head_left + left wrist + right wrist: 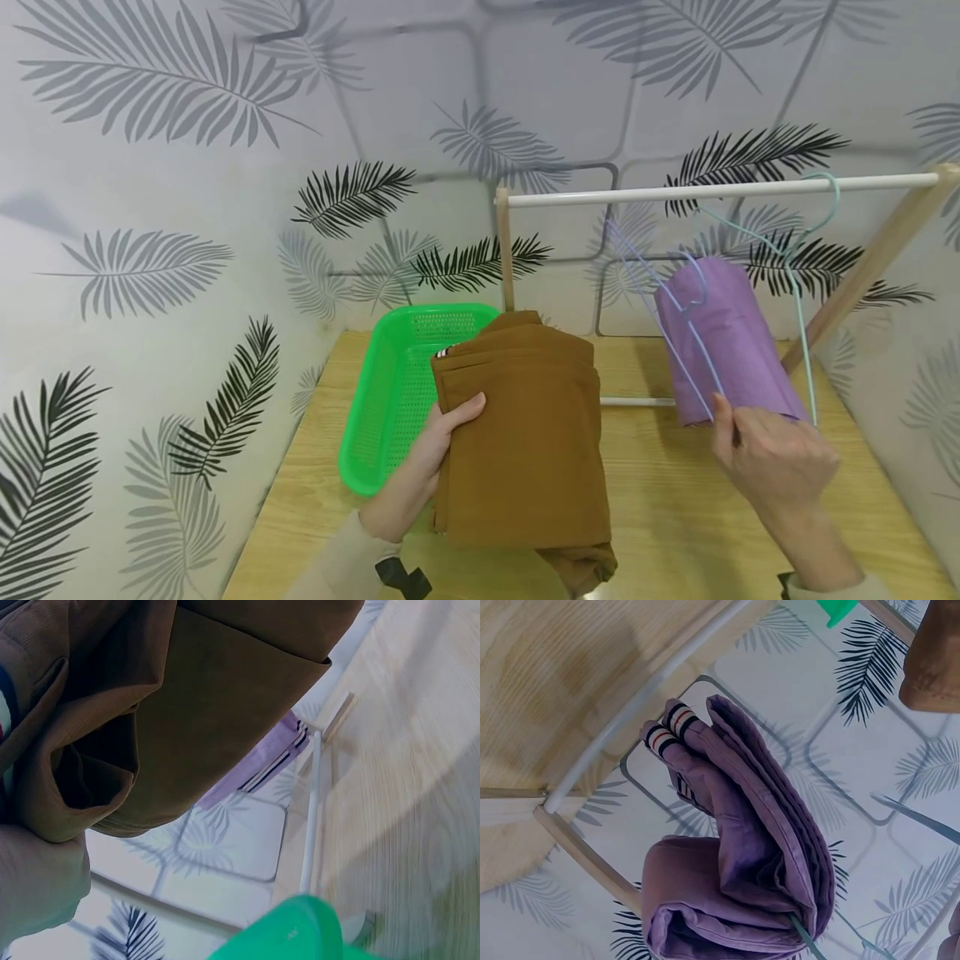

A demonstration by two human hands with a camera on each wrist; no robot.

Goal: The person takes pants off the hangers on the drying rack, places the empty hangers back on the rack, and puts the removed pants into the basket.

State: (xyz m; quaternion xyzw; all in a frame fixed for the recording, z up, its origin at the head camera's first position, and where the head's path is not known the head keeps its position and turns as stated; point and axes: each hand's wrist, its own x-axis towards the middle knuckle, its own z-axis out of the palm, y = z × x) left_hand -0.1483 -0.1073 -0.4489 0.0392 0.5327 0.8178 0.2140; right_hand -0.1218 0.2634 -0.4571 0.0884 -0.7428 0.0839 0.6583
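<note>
A folded brown garment [525,442] is held above the table [660,517] by the left hand [442,437], its left edge pinched with the thumb on top and its bulk extending rightward from the grip. A pale blue hanger [705,354] is gripped near one end by the right hand [783,454], in front of a hung purple garment [735,333].

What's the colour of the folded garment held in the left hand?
The folded garment is brown, showing best in the head view.
</note>
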